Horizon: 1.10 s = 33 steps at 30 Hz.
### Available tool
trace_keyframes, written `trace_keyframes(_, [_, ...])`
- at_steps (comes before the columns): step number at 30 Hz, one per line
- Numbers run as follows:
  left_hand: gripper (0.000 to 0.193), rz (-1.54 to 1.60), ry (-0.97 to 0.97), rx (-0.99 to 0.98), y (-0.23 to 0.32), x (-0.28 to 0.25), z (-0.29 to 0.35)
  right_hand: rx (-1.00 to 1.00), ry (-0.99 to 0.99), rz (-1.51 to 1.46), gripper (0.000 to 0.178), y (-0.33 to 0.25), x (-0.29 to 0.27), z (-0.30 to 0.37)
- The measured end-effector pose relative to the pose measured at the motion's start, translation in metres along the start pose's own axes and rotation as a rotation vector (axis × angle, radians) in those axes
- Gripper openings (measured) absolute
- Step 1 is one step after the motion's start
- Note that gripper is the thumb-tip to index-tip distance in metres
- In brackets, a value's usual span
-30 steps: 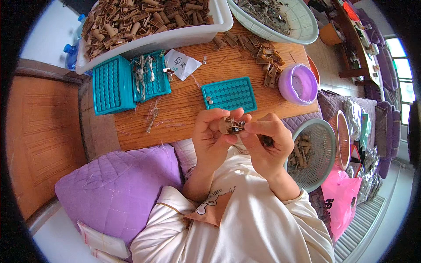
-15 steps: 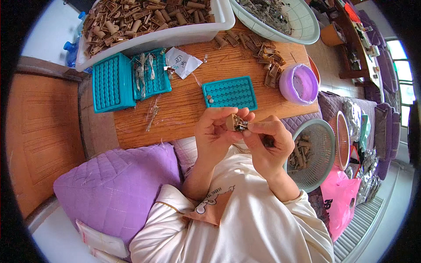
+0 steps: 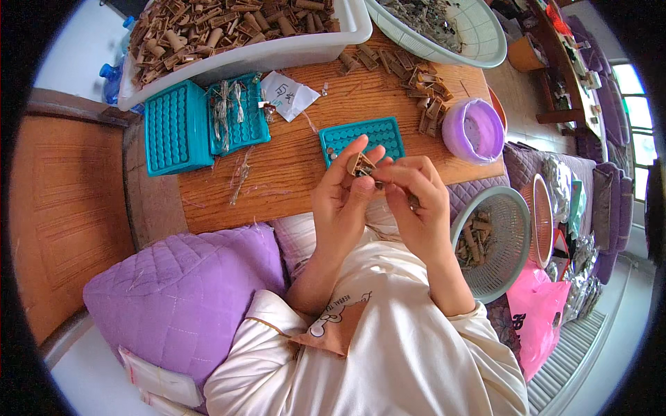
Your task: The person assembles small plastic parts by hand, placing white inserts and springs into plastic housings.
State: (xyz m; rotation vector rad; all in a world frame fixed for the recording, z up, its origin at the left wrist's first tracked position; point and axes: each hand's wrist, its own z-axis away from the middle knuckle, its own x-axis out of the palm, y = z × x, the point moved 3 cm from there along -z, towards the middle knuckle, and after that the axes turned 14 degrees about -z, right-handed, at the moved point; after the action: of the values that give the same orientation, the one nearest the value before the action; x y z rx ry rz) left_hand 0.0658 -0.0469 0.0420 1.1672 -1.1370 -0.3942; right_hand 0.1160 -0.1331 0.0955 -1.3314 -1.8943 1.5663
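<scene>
My left hand (image 3: 338,201) holds a small tan plastic housing (image 3: 356,163) with dark and metallic parts inside, its open side tilted toward my right hand. The fingers of my right hand (image 3: 420,197) are pinched together at the housing's right edge. What sits between those fingertips is too small to make out. Something small and dark shows partly in my right palm. Just beyond my hands lies a teal tray (image 3: 378,133) with rows of round pockets and a couple of small silvery discs at its left end.
A stack of teal trays (image 3: 177,128) and a teal tray with wire bundles (image 3: 239,114) stand left. Behind is a white tub (image 3: 277,62) of tan housings. Loose housings (image 3: 430,93), a purple bowl (image 3: 454,135), a mesh basin (image 3: 485,52) and a grey basket (image 3: 517,256) are right.
Both hands have risen slightly toward the teal tray. The tan housing has been turned in my left fingers, and my right fingers have shifted around its right side.
</scene>
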Motion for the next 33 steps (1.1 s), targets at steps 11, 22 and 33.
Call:
trace_keyframes(11, [0.031,0.073,0.086,-0.075,0.004,-0.009,-0.004,0.416,0.129,-0.585,0.039,0.032,0.018,0.009])
trace_keyframes(22, [0.028,0.045,0.07,-0.098,-0.017,-0.001,0.002,0.29,0.041,-0.532,0.043,0.041,0.007,0.004])
trace_keyframes(33, [0.027,-0.348,-0.038,-0.135,-0.025,-0.002,0.01,0.397,-0.224,-0.285,0.037,0.058,-0.015,-0.001])
